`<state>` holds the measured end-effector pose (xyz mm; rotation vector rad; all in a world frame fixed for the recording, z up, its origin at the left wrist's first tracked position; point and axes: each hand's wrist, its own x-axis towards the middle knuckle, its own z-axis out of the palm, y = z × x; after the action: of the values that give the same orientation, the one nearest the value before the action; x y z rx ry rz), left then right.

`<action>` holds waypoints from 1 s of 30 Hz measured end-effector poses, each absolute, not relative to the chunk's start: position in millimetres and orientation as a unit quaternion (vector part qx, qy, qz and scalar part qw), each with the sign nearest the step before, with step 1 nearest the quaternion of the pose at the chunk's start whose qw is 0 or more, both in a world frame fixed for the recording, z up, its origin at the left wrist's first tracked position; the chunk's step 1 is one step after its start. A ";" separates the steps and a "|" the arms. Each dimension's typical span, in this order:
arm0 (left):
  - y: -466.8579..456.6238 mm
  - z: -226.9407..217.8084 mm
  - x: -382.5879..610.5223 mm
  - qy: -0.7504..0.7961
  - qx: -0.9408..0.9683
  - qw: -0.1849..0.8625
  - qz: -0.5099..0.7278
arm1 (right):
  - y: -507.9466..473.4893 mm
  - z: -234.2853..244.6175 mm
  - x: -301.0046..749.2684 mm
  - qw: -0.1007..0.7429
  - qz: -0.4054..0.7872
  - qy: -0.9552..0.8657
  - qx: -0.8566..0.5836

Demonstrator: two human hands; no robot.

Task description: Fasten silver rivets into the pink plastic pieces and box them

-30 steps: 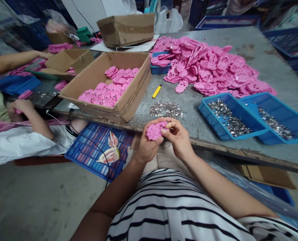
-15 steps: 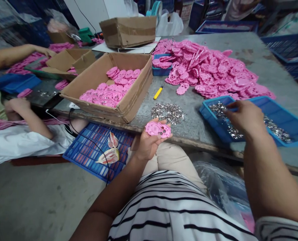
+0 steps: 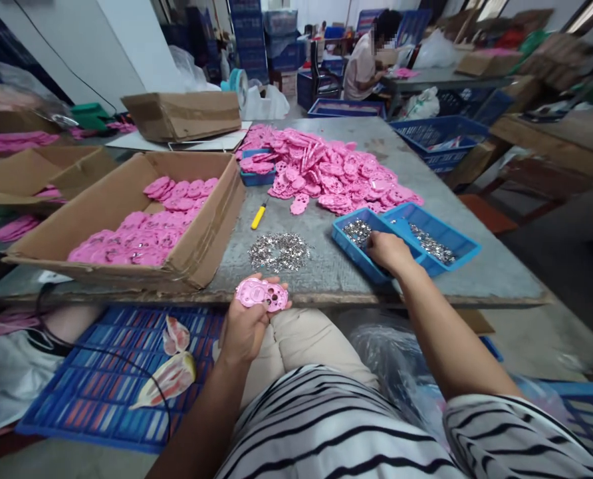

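Observation:
My left hand [image 3: 244, 329] grips a pink plastic plate-like part [image 3: 251, 293] with round holes, held above my lap by the table edge. The thumb presses on its near side, close to small dark metal bits. My right hand [image 3: 389, 251] reaches into the left compartment of a blue divided tray [image 3: 469, 251], fingers curled down among small silvery metal pieces [image 3: 357, 231]. Its fingertips are hidden, so what they pinch cannot be seen. Between the hands, a loose heap of similar metal pieces [image 3: 279, 253] lies on the table.
A cardboard box [image 3: 217, 246] of pink parts stands left, beside a yellow-handled tool [image 3: 258, 217]. Behind is a large pile of pink parts [image 3: 336, 169] with a small blue bin [image 3: 257, 178]. A blue crate [image 3: 102, 399] holds fruit peel below. A person [image 3: 363, 66] sits far back.
The view has swung right, bringing the person at the back into sight. My right hand stays in the tray's left compartment and its fingers sit lower; my left hand still holds the pink part.

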<state>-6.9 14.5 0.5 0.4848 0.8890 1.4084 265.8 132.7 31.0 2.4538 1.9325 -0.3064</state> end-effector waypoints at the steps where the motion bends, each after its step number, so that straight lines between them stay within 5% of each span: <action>1: 13.8 0.9 -6.7 0.392 0.209 0.650 0.617 | 132.2 31.8 266.1 -0.004 -0.095 0.616 0.782; 24: 9.4 -0.8 -10.2 0.424 0.197 0.665 0.582 | 128.3 59.7 300.5 -0.186 -0.024 0.548 0.815; 30: 16.4 6.5 -0.1 0.422 0.217 0.684 0.553 | 112.9 59.6 247.3 -0.374 -0.327 0.613 0.615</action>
<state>-0.1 16.4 6.5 0.4867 0.9468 1.2394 247.3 112.9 59.6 2.5904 2.5809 -1.3784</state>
